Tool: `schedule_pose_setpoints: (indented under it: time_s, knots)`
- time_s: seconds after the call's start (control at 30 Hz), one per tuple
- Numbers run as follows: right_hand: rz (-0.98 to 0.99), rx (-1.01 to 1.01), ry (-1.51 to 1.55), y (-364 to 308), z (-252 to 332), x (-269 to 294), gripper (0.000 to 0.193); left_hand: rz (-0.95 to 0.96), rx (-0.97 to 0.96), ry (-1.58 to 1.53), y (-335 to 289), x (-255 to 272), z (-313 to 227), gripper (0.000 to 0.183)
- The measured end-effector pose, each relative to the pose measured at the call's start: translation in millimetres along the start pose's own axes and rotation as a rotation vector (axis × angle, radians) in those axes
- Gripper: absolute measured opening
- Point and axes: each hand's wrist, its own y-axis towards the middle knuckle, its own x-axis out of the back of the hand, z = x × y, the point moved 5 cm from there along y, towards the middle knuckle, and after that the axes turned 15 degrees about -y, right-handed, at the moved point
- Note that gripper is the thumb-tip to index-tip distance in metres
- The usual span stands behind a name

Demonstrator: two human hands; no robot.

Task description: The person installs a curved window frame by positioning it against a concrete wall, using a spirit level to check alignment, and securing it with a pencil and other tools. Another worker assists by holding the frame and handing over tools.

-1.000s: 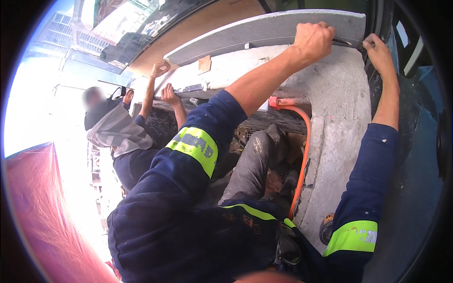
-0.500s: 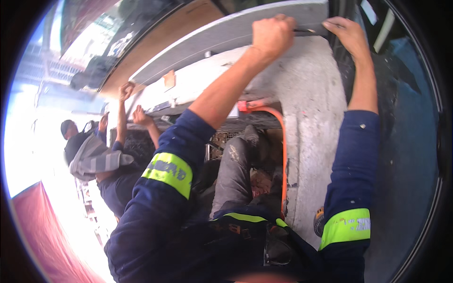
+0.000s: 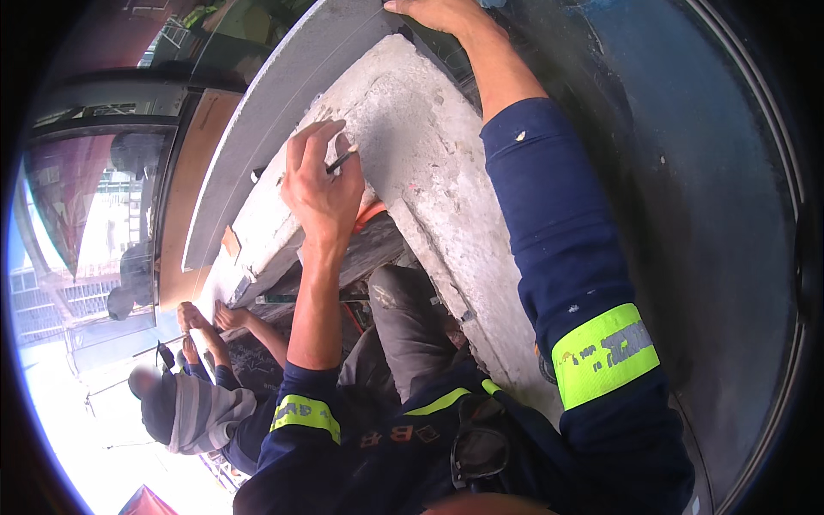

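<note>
My left hand [image 3: 322, 189] is raised over the white rough concrete ledge [image 3: 429, 146], its fingers bent around a short dark pencil [image 3: 341, 160] with a pale tip. Up at the top edge, my right hand [image 3: 438, 13] pinches at the end of a long grey board [image 3: 287, 94] standing along the ledge; part of this hand is cut off. Along the board's face runs a thin string [image 3: 257, 159], which leads up to my right fingertips.
At the lower left a co-worker [image 3: 202, 408] in a cap has both hands near the board's far end. A small wooden wedge [image 3: 231, 242] sits below the board. An orange hose [image 3: 369, 215] passes under the ledge. Dark glass [image 3: 669, 172] stands at right.
My left hand has come away from the board's right end, moving down and left with the pencil. My right hand stays at the board's end. The view has turned.
</note>
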Motion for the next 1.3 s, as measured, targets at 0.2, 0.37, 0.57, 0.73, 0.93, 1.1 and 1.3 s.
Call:
schedule_pose_setpoints:
  time_s: [0.2,0.37,0.57,0.73,0.93,1.1,1.3]
  knots:
    - [-0.041,0.049,0.035,7.4,-6.6,-5.9,0.027,0.004,0.068,-0.076,-55.8,12.2,-29.1,0.026]
    - [-0.078,0.033,0.077,3.1,-6.1,-3.5,0.026,0.002,0.112,-0.076,-94.8,26.8,-31.5,0.031]
    - [-0.107,0.045,0.049,1.4,-6.2,-3.5,0.025,0.113,0.227,-0.031,-162.8,44.3,-14.9,0.028]
    - [-0.097,0.069,0.081,5.7,-12.6,-9.2,0.026,0.205,0.302,0.008,-213.3,56.5,-8.5,0.029]
    - [-0.049,-0.007,0.160,2.5,-14.2,-6.9,0.026,0.306,0.406,0.065,-252.0,67.6,-7.0,0.028]
    - [-0.088,-0.026,0.120,0.9,-12.3,-5.4,0.026,0.334,0.418,0.086,-267.3,70.5,-0.9,0.028]
    - [-0.107,-0.001,0.147,8.6,-13.7,-12.3,0.024,0.367,0.459,0.118,-281.9,66.9,5.7,0.028]
